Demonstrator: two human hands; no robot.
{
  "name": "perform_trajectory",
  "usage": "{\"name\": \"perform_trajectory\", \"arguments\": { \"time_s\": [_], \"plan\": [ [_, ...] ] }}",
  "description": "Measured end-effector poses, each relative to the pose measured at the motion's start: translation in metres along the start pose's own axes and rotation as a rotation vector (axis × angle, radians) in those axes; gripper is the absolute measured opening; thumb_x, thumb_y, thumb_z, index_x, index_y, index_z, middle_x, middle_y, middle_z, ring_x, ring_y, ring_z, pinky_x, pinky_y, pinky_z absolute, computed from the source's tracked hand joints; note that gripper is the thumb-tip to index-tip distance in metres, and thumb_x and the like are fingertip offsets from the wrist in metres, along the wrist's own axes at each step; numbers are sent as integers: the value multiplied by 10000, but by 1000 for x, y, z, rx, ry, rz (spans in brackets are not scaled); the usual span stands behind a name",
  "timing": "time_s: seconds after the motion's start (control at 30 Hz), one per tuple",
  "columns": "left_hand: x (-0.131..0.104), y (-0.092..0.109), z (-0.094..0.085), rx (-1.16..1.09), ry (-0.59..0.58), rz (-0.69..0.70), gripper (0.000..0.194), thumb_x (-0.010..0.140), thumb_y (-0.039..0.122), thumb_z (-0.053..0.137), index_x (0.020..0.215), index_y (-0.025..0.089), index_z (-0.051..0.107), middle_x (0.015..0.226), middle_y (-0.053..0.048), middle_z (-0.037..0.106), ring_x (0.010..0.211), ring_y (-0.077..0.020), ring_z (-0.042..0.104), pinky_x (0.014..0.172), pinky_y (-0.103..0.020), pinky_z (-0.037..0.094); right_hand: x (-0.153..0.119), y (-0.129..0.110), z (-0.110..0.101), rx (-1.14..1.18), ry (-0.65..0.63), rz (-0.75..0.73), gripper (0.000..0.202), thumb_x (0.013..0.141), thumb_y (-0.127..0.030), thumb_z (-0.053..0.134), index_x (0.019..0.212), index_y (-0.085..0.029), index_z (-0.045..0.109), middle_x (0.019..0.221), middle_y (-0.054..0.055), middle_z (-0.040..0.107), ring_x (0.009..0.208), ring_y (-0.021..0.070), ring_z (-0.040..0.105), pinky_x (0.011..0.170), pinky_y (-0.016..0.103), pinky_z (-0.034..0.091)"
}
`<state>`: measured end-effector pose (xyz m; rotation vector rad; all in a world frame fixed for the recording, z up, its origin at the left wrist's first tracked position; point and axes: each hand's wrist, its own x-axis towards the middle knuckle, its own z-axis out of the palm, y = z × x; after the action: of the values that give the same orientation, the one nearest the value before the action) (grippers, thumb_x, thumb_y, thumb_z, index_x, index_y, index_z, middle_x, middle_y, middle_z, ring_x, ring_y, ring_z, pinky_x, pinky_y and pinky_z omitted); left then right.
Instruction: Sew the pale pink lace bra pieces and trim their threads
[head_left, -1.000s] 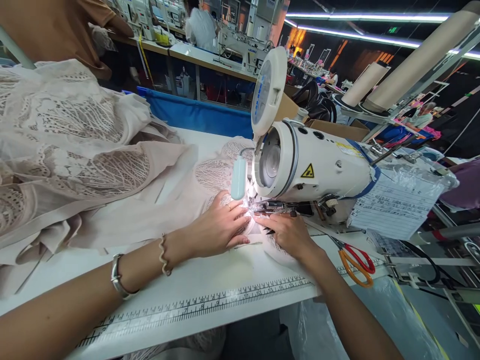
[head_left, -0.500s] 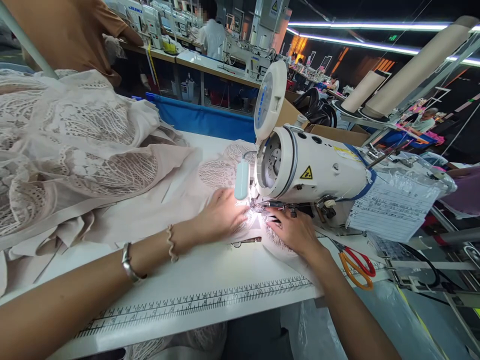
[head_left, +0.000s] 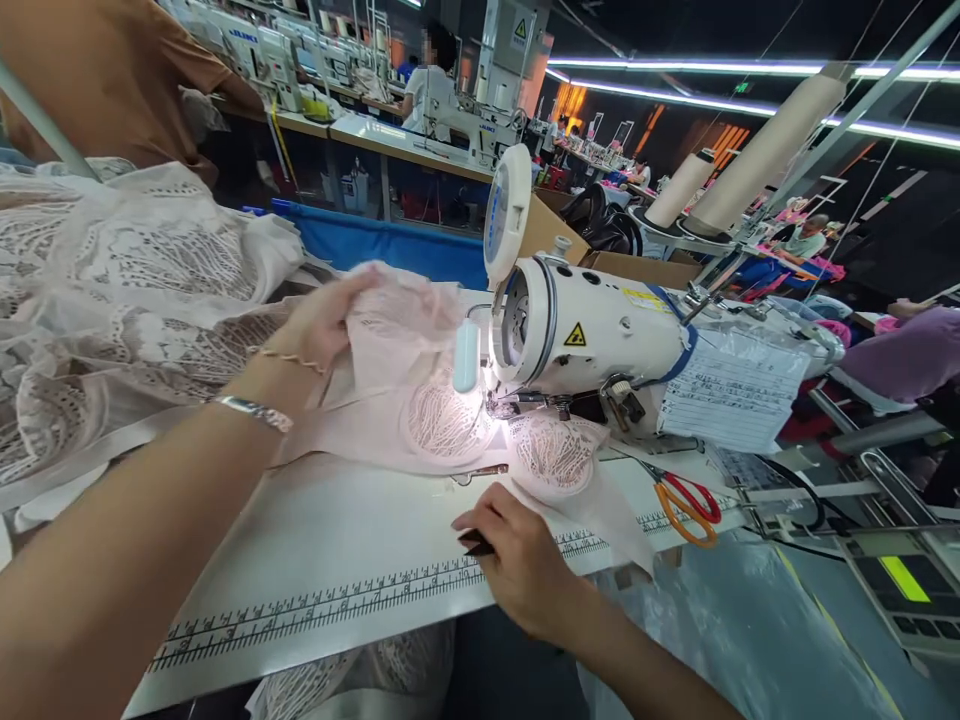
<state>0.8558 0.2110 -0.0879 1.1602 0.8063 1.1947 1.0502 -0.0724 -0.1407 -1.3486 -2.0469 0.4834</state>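
Observation:
A pale pink lace bra (head_left: 442, 415) lies across the sewing machine's white bed, one cup on each side of the lit needle area. My left hand (head_left: 334, 315), somewhat blurred, is closed on the bra's far left part and holds that fabric raised. Near the table's front edge is my right hand (head_left: 517, 555), off the bra, its fingers curled around a small dark pointed tool (head_left: 475, 543). Most of that tool is hidden in the palm. The white sewing machine (head_left: 592, 315) stands just beyond, with its round end cover swung open.
Orange-and-red-handled scissors (head_left: 686, 510) lie to the right on the table. A heap of lace pieces (head_left: 150, 260) fills the left side. A printed ruler strip (head_left: 360, 600) runs along the front edge. A handwritten sheet (head_left: 735, 385) hangs from the machine. Other people sit behind.
My left hand has moved from the needle area up and left, lifting bra fabric. My right hand has come off the right cup toward the front edge, uncovering the lace. The view has shifted slightly.

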Motion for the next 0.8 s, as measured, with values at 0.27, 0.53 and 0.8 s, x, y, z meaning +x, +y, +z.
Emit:
{"name": "perform_trajectory", "arguments": {
  "time_s": [0.27, 0.53, 0.8],
  "plan": [
    [-68, 67, -20, -422, -55, 307, 469, 1082, 360, 201, 1122, 124, 605, 1311, -45, 646, 1365, -213, 458, 1231, -470, 254, 65, -23, 50, 1342, -327, 457, 603, 838, -766, 540, 674, -186, 524, 424, -113, 286, 354, 43, 187, 358, 186, 183],
    [-57, 59, -33, -559, 112, 221, 462, 1071, 383, 257, 1064, 116, 634, 1093, -74, 741, 1313, -230, 515, 1199, -468, 303, 157, -31, 53, 1958, 77, 660, 477, 1058, -291, 243, 677, -164, 501, 517, -75, 265, 435, 76, 172, 383, 162, 204],
    [-61, 62, -34, -620, 134, 182, 448, 1067, 379, 267, 1021, 120, 630, 1079, -114, 738, 1281, -271, 561, 1169, -520, 345, 183, -34, 46, 2031, 215, 562, 453, 1060, -287, 246, 677, -179, 463, 534, -89, 194, 429, 81, 121, 355, 152, 177]
  ]
}}
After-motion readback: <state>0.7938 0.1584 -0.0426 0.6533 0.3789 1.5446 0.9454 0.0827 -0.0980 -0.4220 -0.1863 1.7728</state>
